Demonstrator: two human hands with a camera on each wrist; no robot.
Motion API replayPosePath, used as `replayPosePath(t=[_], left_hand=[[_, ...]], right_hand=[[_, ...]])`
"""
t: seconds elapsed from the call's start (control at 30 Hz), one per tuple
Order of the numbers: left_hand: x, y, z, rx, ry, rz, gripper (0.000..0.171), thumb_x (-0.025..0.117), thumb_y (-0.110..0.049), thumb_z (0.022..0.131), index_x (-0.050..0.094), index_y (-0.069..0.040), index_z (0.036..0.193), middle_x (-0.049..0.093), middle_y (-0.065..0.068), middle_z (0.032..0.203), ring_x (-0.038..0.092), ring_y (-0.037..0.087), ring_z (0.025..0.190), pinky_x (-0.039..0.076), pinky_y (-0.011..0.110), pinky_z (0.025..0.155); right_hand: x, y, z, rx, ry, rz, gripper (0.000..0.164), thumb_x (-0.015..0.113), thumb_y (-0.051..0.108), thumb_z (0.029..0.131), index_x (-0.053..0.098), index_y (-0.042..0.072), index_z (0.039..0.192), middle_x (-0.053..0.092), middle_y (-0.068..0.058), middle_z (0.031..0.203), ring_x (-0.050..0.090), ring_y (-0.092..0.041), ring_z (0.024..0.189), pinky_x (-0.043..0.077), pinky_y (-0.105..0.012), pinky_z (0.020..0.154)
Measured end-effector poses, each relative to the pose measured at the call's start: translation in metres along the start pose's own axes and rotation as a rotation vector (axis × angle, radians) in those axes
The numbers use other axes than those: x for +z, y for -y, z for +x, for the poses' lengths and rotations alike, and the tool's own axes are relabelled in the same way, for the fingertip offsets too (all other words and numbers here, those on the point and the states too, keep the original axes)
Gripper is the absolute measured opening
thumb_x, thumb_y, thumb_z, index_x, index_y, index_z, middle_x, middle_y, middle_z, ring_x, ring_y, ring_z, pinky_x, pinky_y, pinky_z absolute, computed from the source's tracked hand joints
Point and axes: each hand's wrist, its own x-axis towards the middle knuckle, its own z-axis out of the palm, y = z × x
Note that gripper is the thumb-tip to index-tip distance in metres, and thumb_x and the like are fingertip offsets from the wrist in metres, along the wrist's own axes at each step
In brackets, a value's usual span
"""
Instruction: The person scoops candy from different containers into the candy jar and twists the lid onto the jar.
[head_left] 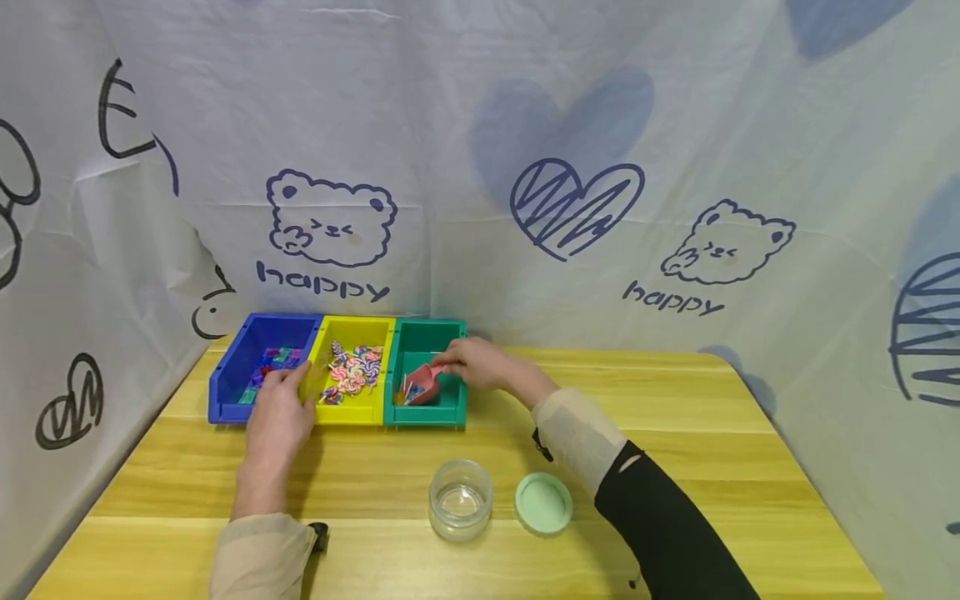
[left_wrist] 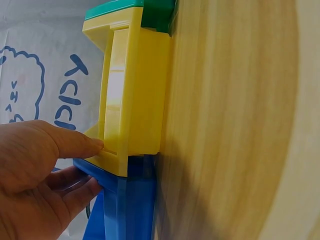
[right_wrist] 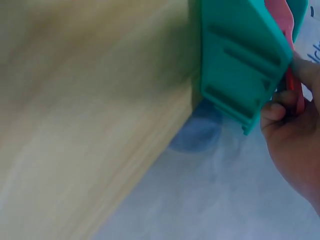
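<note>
My right hand (head_left: 476,363) grips the handle of a small pink scoop (head_left: 422,386), its bowl low inside the green bin (head_left: 427,417). Small colourful pieces lie at the scoop's mouth. In the right wrist view the fingers curl round the scoop's red handle (right_wrist: 295,92), partly behind the bin's side wall. My left hand (head_left: 279,417) pinches the adjoining side walls of the yellow bin (left_wrist: 145,90) and the blue bin (left_wrist: 137,200), thumb on the yellow side, fingers on the blue. Wrapped candies (head_left: 352,371) fill part of the yellow bin; purple, red and teal pieces (head_left: 281,360) lie in the blue one.
A clear glass jar (head_left: 461,502) stands without a lid on the wooden table (head_left: 375,542), nearer me than the bins. Right of it lies a pale green round lid (head_left: 543,503). A white cloth (head_left: 465,275) with drawings hangs behind the table.
</note>
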Motion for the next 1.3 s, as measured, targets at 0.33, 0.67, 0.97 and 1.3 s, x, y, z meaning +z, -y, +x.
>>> replayPosePath(t=[0.33,0.67,0.97,1.3], left_hand=[[-0.001,0.000,-0.001,0.004,-0.009,0.005,0.057,0.062,0.000,0.096,0.048,0.003,0.151,0.046,0.035,0.140,0.050,0.056,0.126,0.042,0.069,0.105],[-0.001,0.000,-0.001,-0.022,0.007,0.004,0.058,0.061,0.000,0.097,0.046,0.002,0.153,0.045,0.035,0.141,0.049,0.056,0.127,0.041,0.069,0.106],[0.001,0.001,0.001,-0.019,0.013,0.006,0.059,0.060,-0.001,0.097,0.045,0.001,0.154,0.045,0.035,0.143,0.048,0.056,0.128,0.041,0.069,0.105],[0.001,0.000,0.002,-0.020,0.017,0.012,0.059,0.061,-0.001,0.097,0.045,0.002,0.153,0.045,0.036,0.142,0.048,0.056,0.127,0.041,0.070,0.106]], right_hand=[[0.025,0.016,-0.013,0.035,-0.190,-0.032,0.032,0.056,0.018,0.108,0.069,0.006,0.135,0.072,-0.011,0.115,0.060,-0.025,0.099,0.051,-0.036,0.089],[0.038,0.019,-0.019,-0.086,-0.277,-0.437,0.032,0.057,0.022,0.108,0.069,0.010,0.135,0.070,-0.006,0.113,0.052,-0.024,0.095,0.040,-0.033,0.082],[0.035,0.026,-0.015,-0.024,-0.219,-0.557,0.033,0.048,0.029,0.112,0.071,0.013,0.128,0.070,-0.001,0.110,0.047,-0.021,0.094,0.038,-0.029,0.079],[0.034,0.032,-0.012,0.084,-0.136,-0.547,0.037,0.040,0.031,0.113,0.068,0.012,0.128,0.066,0.000,0.112,0.043,-0.020,0.094,0.034,-0.029,0.081]])
